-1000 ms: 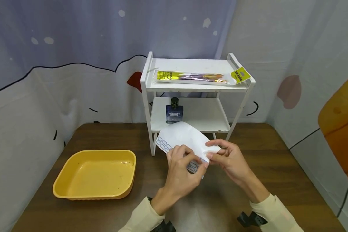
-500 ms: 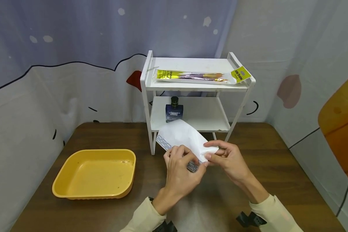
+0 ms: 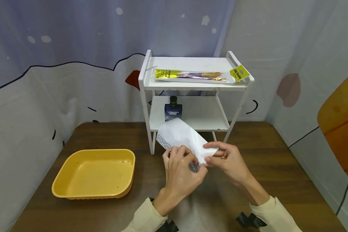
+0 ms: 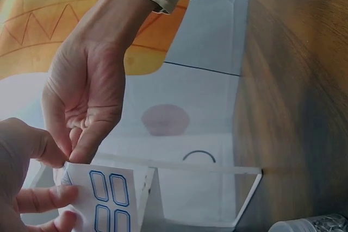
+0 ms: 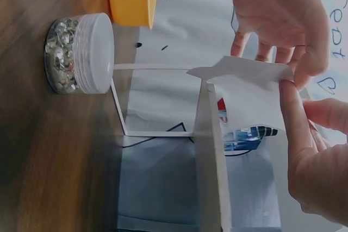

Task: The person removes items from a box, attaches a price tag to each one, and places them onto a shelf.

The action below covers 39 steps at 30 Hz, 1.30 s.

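Both hands hold a white sheet of blue-outlined labels (image 3: pixel 179 137) above the brown table, just in front of the white shelf rack (image 3: pixel 146 106). My left hand (image 3: pixel 181 167) pinches the sheet's near edge, with the blue label outlines (image 4: pixel 111 199) showing beside its fingers in the left wrist view. My right hand (image 3: pixel 224 158) pinches the right corner of the sheet (image 5: pixel 247 88) between thumb and fingers. The sheet tilts up toward the rack's lower shelf.
A yellow tray (image 3: pixel 94 174) sits at the left. The rack holds a yellow-labelled packet of brushes (image 3: pixel 197 75) on top and a dark blue bottle (image 3: pixel 173 109) on the lower shelf. A clear round jar (image 5: pixel 81 52) of small shiny pieces stands under the hands.
The sheet and both hands have shifted slightly up and toward the rack; the left fingers now cover more of the labels. The grip is unchanged.
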Each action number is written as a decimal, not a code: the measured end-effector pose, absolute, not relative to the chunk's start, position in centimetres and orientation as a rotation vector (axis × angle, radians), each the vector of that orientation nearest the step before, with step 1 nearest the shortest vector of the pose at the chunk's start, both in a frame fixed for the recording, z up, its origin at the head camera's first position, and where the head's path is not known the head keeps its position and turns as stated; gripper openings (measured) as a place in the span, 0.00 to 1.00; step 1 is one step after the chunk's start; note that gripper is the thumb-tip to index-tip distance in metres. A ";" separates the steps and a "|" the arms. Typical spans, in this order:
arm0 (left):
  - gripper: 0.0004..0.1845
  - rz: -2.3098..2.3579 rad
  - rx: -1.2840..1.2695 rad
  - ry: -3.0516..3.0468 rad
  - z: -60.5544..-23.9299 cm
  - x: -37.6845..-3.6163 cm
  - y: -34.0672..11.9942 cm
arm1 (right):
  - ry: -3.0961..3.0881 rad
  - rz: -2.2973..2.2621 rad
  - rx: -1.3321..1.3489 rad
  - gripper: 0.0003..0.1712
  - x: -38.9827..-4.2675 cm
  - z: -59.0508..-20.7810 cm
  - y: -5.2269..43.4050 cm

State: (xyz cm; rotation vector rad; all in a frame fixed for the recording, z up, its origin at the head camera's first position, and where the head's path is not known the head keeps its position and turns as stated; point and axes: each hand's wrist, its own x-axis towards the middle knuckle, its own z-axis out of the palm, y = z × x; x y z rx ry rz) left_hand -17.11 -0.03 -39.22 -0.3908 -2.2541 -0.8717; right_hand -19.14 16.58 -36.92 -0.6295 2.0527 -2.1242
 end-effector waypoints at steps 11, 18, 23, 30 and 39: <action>0.09 -0.983 -0.518 -2.228 -39.5 -17.2 -0.6 | 2.133 -2.019 -0.695 0.22 -19.2 -36.6 17.3; 0.08 -1.016 -0.626 -2.150 -39.8 -17.2 -0.8 | 2.084 -1.988 -0.809 0.15 -19.4 -37.0 17.4; 0.12 -1.014 -0.672 -2.145 -39.8 -16.9 -0.8 | 2.119 -1.955 -0.793 0.12 -19.4 -37.0 17.5; 0.10 -0.947 -0.692 -2.063 -39.7 -16.7 -0.7 | 2.163 -2.037 -0.618 0.12 -19.1 -36.5 17.1; 0.05 -0.962 -0.716 -1.975 -39.7 -16.6 -0.7 | 2.086 -2.121 -0.523 0.07 -18.9 -36.2 16.9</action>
